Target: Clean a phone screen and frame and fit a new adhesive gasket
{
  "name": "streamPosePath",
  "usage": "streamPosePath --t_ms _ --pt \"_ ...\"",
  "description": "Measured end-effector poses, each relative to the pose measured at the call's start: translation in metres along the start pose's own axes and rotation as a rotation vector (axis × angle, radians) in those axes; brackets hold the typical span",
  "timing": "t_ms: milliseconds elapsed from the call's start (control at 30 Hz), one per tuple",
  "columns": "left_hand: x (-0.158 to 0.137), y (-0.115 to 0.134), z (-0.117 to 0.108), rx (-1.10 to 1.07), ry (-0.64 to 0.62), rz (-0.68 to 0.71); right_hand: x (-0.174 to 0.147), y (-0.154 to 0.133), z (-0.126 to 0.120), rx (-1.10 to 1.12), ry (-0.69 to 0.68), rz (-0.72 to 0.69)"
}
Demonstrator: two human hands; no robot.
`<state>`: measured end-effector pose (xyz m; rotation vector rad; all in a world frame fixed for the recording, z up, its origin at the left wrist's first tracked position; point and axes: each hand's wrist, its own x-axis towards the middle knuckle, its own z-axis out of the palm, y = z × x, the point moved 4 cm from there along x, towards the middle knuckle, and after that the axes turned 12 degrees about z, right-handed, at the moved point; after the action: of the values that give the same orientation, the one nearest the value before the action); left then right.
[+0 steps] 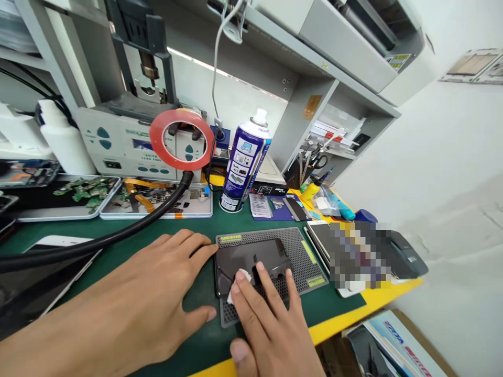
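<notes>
A black smartphone [251, 262] lies flat, its dark glossy screen facing up, on a grey perforated mat [304, 264]. My right hand [271, 324] holds a small white tissue [245, 274] under its index and middle fingertips, pressed down on the lower part of the screen. The other fingers of that hand are stretched over the phone, and its thumb stands apart. At the phone's left edge, my left hand [173, 283] is open, with its index fingertip at the upper left corner and its thumb stretched out near the mat.
Behind the mat stands a blue spray can [245, 159]. A black hose [157, 209] crosses the left side, over a white-edged device [51, 272] and past trays of parts [184, 213]. Stacked phones [319, 235] lie at right. A red tape roll [157, 133] hangs before a grey machine.
</notes>
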<state>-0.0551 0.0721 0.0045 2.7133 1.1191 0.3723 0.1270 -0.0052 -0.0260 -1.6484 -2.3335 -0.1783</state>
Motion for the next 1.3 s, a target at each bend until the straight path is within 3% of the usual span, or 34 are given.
streamPosePath --t_ms 233,533,1033,1300 --pt "-0.004 -0.007 0.01 0.05 0.045 0.025 -0.011 0.04 -0.009 -0.099 -0.036 0.037" --pt "-0.002 -0.01 0.014 0.068 0.045 0.001 -0.022 0.071 -0.015 -0.117 -0.032 0.198" --pt "-0.004 -0.011 0.016 0.059 0.034 -0.028 -0.02 0.081 -0.017 -0.044 -0.002 0.192" --pt "-0.006 -0.012 0.016 0.087 0.128 0.04 -0.003 0.085 -0.016 -0.053 -0.117 0.239"
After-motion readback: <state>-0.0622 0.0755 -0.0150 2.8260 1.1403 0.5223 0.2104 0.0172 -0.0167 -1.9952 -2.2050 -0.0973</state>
